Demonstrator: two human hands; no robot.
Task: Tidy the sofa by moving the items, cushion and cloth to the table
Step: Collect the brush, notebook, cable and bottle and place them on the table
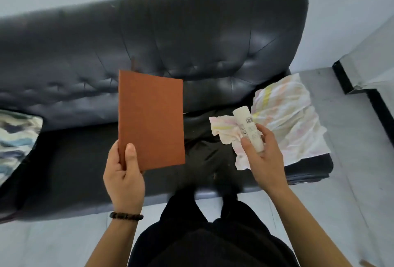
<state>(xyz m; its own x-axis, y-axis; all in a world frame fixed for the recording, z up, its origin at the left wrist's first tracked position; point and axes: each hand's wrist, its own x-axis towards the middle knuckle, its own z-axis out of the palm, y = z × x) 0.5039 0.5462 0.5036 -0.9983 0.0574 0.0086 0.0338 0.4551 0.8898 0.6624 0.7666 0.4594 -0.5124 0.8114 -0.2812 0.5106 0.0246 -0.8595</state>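
Between your right fingers [264, 133] the white bottle [247, 127] looks lightly gripped and may drop onto the cloth [294, 117] below; your left fingers [130, 156] pinch one corner of the brown notebook [151, 117], which could tilt.

The sofa [191, 38] is upholstered in black leather-like material with a smooth, semi-gloss finish that reflects light across the tufted back. The book [151, 121] has a matt brown cover with a fine, cloth-like grain. The bottle [248, 126] is smooth white plastic with dark print. The cloth [292, 117] is thin, heavily creased fabric with pale stripes. The cushion [15, 138] is matt printed fabric. The bracelet [126, 216] consists of dark beads. The floor [351, 160] is pale and smooth.
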